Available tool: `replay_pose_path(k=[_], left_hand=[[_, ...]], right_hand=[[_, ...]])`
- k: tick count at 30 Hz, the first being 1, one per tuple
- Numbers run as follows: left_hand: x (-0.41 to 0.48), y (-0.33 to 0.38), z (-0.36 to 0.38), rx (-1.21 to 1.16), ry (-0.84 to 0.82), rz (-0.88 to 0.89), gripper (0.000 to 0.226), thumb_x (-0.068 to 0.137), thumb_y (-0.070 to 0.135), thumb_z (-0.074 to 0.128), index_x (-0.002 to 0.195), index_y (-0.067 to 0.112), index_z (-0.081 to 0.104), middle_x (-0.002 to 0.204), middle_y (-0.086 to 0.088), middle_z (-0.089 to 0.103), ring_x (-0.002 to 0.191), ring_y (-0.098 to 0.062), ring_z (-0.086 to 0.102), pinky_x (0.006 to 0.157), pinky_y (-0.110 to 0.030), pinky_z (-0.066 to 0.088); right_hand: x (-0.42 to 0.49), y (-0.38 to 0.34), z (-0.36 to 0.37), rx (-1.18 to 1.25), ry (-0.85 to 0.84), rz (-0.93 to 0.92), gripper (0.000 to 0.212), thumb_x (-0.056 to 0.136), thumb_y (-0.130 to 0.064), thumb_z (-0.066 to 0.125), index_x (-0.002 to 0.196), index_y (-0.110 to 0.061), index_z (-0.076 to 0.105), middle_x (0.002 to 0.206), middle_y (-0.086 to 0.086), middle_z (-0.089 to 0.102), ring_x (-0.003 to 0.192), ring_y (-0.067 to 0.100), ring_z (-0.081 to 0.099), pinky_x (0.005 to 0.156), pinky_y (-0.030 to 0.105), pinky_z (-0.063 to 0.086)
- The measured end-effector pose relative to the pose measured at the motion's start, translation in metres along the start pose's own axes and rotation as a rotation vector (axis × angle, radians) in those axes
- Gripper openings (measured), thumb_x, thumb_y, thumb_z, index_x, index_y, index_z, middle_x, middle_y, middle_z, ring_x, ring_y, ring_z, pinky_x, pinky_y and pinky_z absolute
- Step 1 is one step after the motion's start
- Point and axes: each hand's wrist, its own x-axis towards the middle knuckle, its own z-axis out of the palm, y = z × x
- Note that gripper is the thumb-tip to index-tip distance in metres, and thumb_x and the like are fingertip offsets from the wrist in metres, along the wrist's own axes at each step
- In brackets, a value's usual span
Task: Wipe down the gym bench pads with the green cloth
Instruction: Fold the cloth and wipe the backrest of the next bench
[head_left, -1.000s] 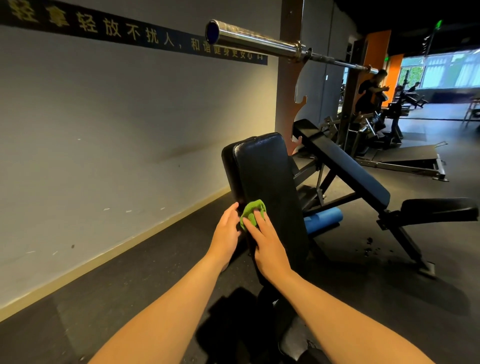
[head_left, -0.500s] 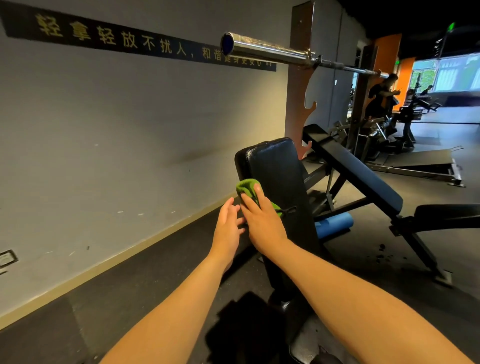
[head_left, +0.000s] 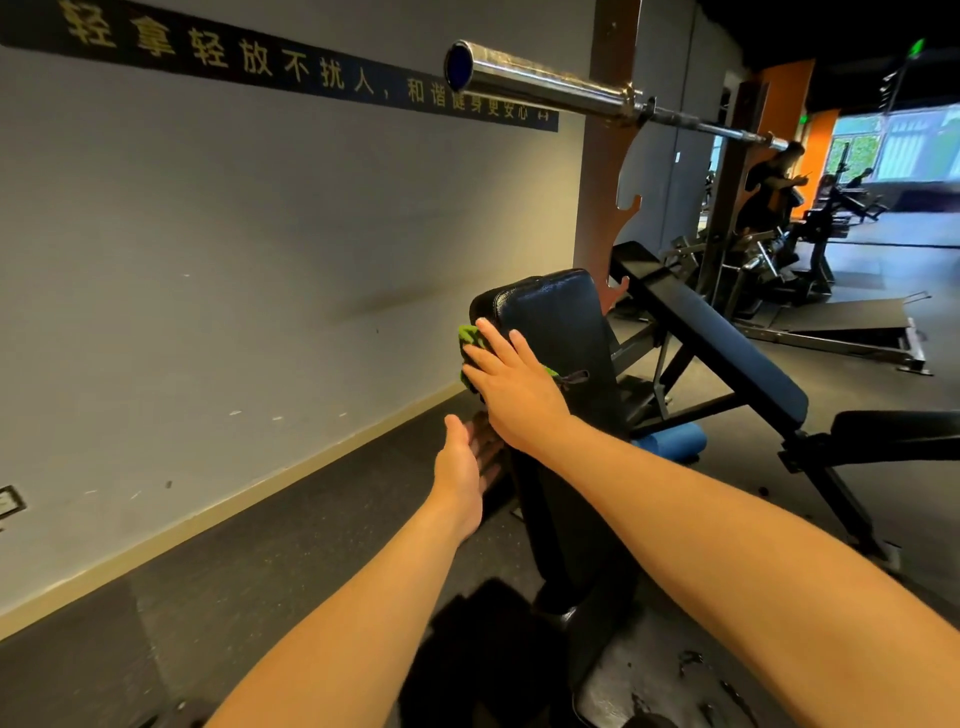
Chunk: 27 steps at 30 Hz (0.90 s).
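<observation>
A black padded backrest (head_left: 558, 322) of a gym bench stands steeply raised in front of me. My right hand (head_left: 511, 384) lies flat with straight fingers on its upper left part and presses the green cloth (head_left: 470, 338) against the pad; only the cloth's left edge and a sliver by the wrist show. My left hand (head_left: 465, 467) rests open against the backrest's left side, lower down, below the right hand. The bench's worn seat pad (head_left: 649, 691) is at the bottom of the view.
A steel barbell (head_left: 545, 83) juts out overhead on a rack upright (head_left: 605, 156). A second incline bench (head_left: 727, 332) stands to the right, with a blue foam roller (head_left: 675, 439) on the floor between. The grey wall is close on the left. A person stands far back.
My right hand has slid the cloth up the backrest, from its middle to near the top left edge. My left hand stayed lower on the pad's side.
</observation>
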Motion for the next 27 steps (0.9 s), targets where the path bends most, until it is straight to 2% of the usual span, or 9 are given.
replay_pose_path(k=[3, 7, 12, 16, 20, 24, 27], left_hand=[[0.006, -0.008, -0.006, -0.115, -0.005, -0.025, 0.072, 0.102, 0.064, 0.013, 0.154, 0.020, 0.037, 0.149, -0.004, 0.051, 0.138, -0.025, 0.047, 0.118, -0.046, 0.033], [-0.001, -0.009, -0.002, -0.138, -0.005, -0.048, 0.069, 0.103, 0.062, 0.014, 0.155, 0.021, 0.033, 0.155, -0.008, 0.042, 0.143, -0.029, 0.040, 0.117, -0.047, 0.032], [0.000, 0.000, 0.007, -0.092, 0.040, 0.030, 0.061, 0.105, 0.057, 0.017, 0.154, 0.024, 0.035, 0.153, -0.001, 0.047, 0.142, -0.024, 0.041, 0.119, -0.046, 0.031], [0.003, 0.027, 0.030, -0.057, 0.062, 0.135, 0.054, 0.106, 0.055, 0.021, 0.148, 0.028, 0.044, 0.144, 0.003, 0.053, 0.137, -0.018, 0.045, 0.117, -0.040, 0.029], [0.007, 0.035, 0.033, -0.070, 0.062, 0.120, 0.058, 0.106, 0.056, 0.019, 0.147, 0.024, 0.044, 0.136, 0.002, 0.057, 0.126, -0.019, 0.051, 0.108, -0.038, 0.036], [0.010, 0.031, 0.021, -0.052, 0.049, 0.102, 0.062, 0.106, 0.056, 0.014, 0.154, 0.023, 0.036, 0.156, -0.001, 0.042, 0.145, -0.023, 0.036, 0.119, -0.043, 0.027], [0.011, 0.041, 0.028, -0.046, 0.080, 0.152, 0.057, 0.106, 0.055, 0.017, 0.149, 0.027, 0.043, 0.150, 0.001, 0.050, 0.140, -0.020, 0.043, 0.117, -0.042, 0.031]], right_hand=[[-0.035, -0.009, 0.027, 0.015, -0.023, -0.026, 0.043, 0.095, -0.026, 0.059, 0.137, -0.020, 0.056, 0.159, 0.003, 0.034, 0.153, 0.026, -0.007, 0.123, 0.053, 0.002], [-0.062, -0.018, 0.043, 0.050, -0.105, -0.024, 0.041, 0.096, -0.029, 0.058, 0.136, -0.021, 0.058, 0.154, 0.000, 0.043, 0.153, 0.022, -0.001, 0.122, 0.051, -0.005], [-0.042, 0.004, 0.016, -0.041, 0.030, -0.063, 0.050, 0.099, -0.029, 0.051, 0.148, -0.025, 0.044, 0.163, 0.001, 0.026, 0.153, 0.025, -0.005, 0.122, 0.055, -0.004], [-0.006, 0.028, -0.016, -0.014, 0.114, -0.005, 0.061, 0.097, -0.025, 0.056, 0.153, -0.028, 0.034, 0.166, -0.001, 0.013, 0.153, 0.026, -0.009, 0.122, 0.056, -0.003], [-0.020, 0.010, 0.004, 0.076, 0.101, 0.018, 0.057, 0.096, -0.022, 0.058, 0.150, -0.025, 0.041, 0.166, -0.001, 0.012, 0.153, 0.025, -0.009, 0.124, 0.051, 0.001], [-0.042, 0.009, 0.021, 0.101, 0.039, -0.062, 0.061, 0.096, -0.016, 0.054, 0.153, -0.021, 0.034, 0.165, -0.001, 0.016, 0.152, 0.022, -0.010, 0.123, 0.047, -0.003], [-0.018, 0.027, 0.006, 0.088, 0.110, -0.127, 0.064, 0.095, -0.012, 0.057, 0.153, -0.023, 0.033, 0.165, -0.001, 0.019, 0.153, 0.022, -0.004, 0.123, 0.047, 0.001]])
